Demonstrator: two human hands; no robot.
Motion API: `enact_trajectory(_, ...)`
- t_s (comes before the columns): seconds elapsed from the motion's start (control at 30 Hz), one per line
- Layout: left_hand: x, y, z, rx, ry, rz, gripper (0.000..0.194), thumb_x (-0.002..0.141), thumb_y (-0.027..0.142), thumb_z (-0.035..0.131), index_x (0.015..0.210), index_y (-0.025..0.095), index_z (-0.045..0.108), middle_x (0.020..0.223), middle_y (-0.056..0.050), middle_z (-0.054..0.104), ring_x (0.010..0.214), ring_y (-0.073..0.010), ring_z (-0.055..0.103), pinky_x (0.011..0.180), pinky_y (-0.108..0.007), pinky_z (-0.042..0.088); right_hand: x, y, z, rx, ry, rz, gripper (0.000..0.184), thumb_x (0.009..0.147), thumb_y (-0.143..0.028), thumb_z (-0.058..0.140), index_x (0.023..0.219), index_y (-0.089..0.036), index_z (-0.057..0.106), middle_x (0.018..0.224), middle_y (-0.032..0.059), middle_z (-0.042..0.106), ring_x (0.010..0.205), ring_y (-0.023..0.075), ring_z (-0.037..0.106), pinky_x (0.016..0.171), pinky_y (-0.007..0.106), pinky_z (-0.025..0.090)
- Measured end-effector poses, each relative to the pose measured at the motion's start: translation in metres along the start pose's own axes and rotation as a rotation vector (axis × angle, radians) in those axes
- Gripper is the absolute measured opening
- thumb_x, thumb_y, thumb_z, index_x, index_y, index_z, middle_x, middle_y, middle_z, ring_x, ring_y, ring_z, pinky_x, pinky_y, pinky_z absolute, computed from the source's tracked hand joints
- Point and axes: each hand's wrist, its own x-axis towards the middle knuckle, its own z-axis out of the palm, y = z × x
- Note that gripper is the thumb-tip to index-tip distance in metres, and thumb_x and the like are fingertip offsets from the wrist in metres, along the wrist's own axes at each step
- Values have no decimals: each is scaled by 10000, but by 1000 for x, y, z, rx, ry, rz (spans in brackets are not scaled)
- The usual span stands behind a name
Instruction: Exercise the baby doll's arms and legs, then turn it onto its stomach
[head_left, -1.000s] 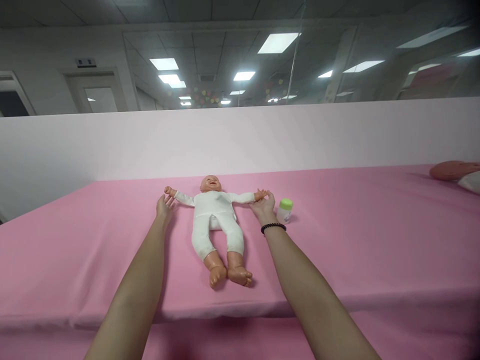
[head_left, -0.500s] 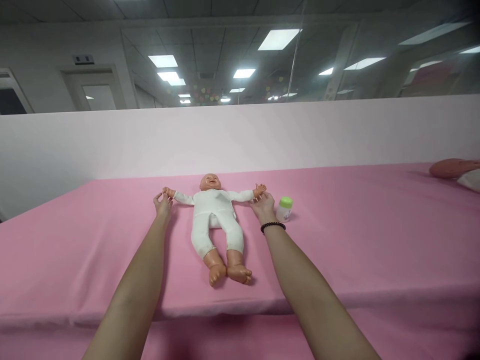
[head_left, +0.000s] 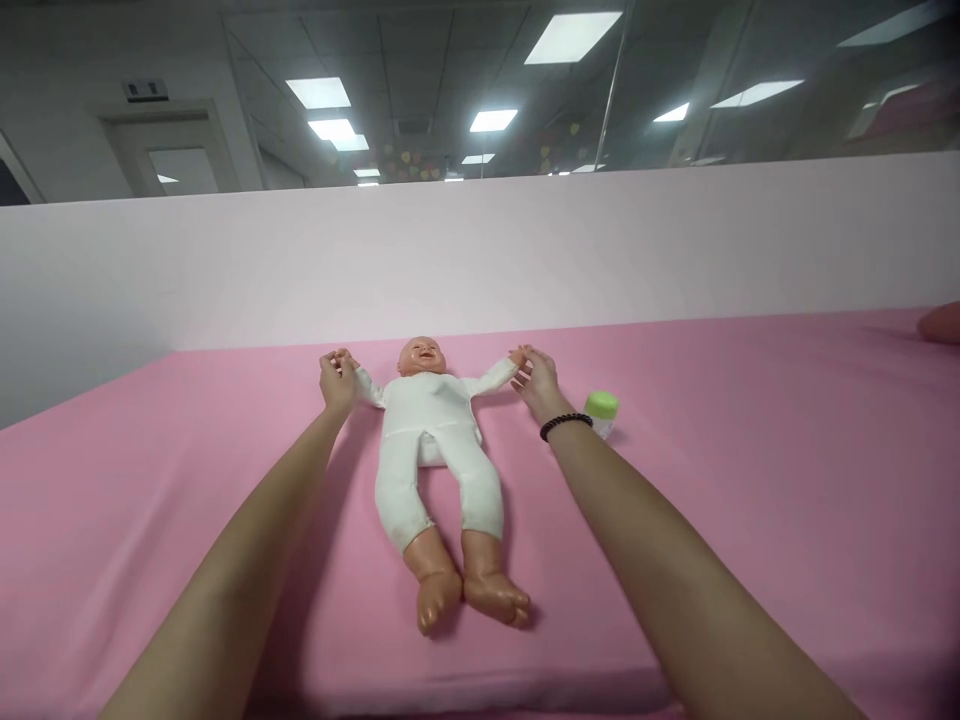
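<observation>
With the doll (head_left: 431, 440) flat on its back on the pink worktop (head_left: 750, 480), arms spread wide, each hand takes one doll hand, which holds the arms out level. Head view: left hand (head_left: 337, 380) fingers (head_left: 339, 358) curled together around the doll's hand at its fingertips. Right hand (head_left: 538, 382) fingers (head_left: 525, 356) closed loosely over the other doll hand; exact grip hard to tell. Green-capped bottle (head_left: 601, 410) stands just right of the right wrist with its black bead bracelet (head_left: 565, 424), not touched.
</observation>
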Motion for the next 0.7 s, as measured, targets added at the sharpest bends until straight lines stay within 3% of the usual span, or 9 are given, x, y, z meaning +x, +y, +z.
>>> enact_trajectory(0.1, 20, 7, 12, 285, -135, 12, 306, 1001, 299, 411, 1249, 186, 549, 1250, -123, 670, 1110, -218, 651, 859, -300, 501, 11, -13, 11, -217, -147, -16, 339, 793, -339, 617, 1128, -302, 593, 1182, 10, 708, 774, 128, 638, 630, 226, 494)
enact_trajectory(0.2, 34, 6, 19, 467, -281, -9, 313, 962, 277, 457, 1225, 199, 607, 1255, -104, 688, 1116, -229, 655, 837, -294, 499, 15, -15, 23, -574, -265, -32, 302, 815, -363, 603, 1091, -264, 673, 1166, 19, 733, 801, 128, 640, 620, 216, 458)
enact_trajectory(0.3, 42, -2, 24, 540, -382, -47, 190, 871, 261, 589, 1003, 208, 715, 1091, -96, 754, 1048, -274, 686, 799, -308, 501, 19, -3, 31, -795, -290, -28, 225, 769, -310, 663, 938, -190, 752, 1020, 58, 772, 780, 158, 646, 588, 230, 417)
enact_trajectory(0.43, 49, -14, 30, 621, -491, -123, 88, 783, 239, 660, 740, 207, 729, 907, -109, 774, 940, -304, 715, 736, -318, 508, 24, 19, 33, -880, -300, -22, 150, 780, -191, 624, 786, -146, 767, 897, 97, 782, 809, 193, 687, 637, 243, 450)
enact_trajectory(0.57, 52, -21, 34, 620, -509, -178, 101, 783, 252, 652, 749, 203, 734, 929, -111, 775, 949, -303, 715, 750, -323, 519, 22, 31, 28, -875, -302, -49, 268, 888, -226, 523, 869, -157, 781, 986, 90, 786, 921, 197, 711, 743, 237, 490)
enact_trajectory(0.7, 47, -26, 30, 537, -457, -217, 137, 807, 276, 629, 770, 188, 727, 921, -127, 771, 984, -324, 712, 784, -346, 528, 13, 28, 29, -820, -326, -39, 347, 935, -201, 441, 915, -112, 775, 1069, 118, 772, 1002, 190, 708, 824, 227, 512)
